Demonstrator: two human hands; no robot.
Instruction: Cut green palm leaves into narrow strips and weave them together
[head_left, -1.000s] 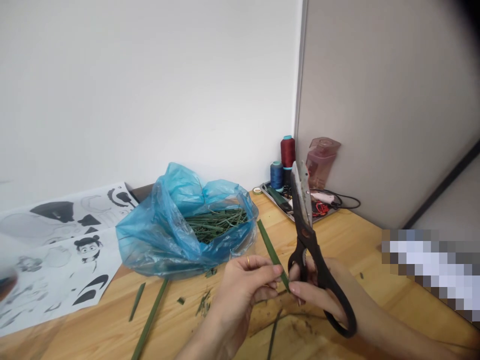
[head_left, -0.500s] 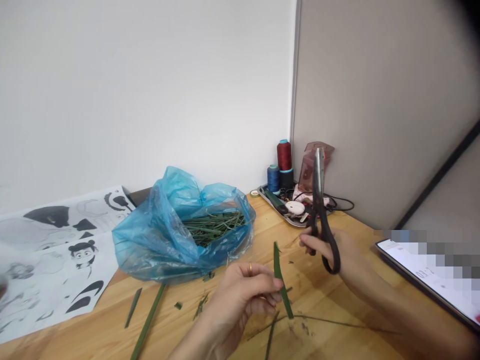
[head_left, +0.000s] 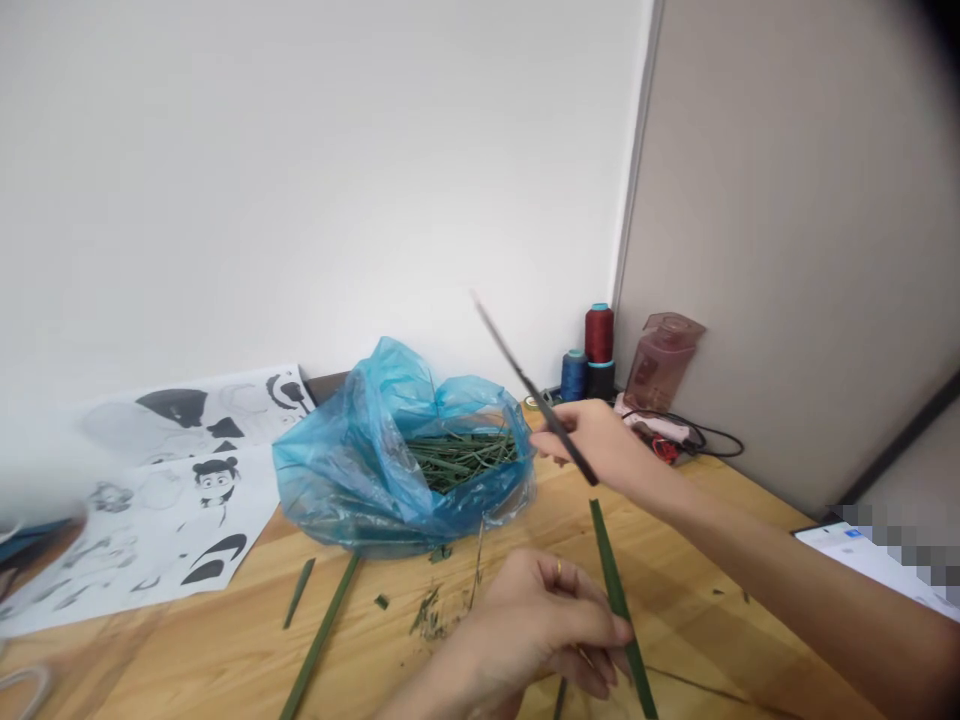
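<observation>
My left hand, a ring on one finger, pinches a narrow green leaf strip between thumb and forefinger. The strip stands up at a slant, its lower end reaching the bottom edge of the view. Beyond it, my right hand is closed on a pair of dark-handled scissors, seen nearly edge-on with the tip pointing up and left. The scissors are apart from the strip. To the left, a crumpled blue plastic bag holds many cut green strips.
A long strip, a short piece and small scraps lie on the wooden table. Printed sheets are at left. Thread spools, a pinkish plastic container and a cable stand behind; a phone is at right.
My right hand has moved left and away with the scissors, which have swung from upright to pointing up-left. My left hand still grips the strip. The camera view has shifted left.
</observation>
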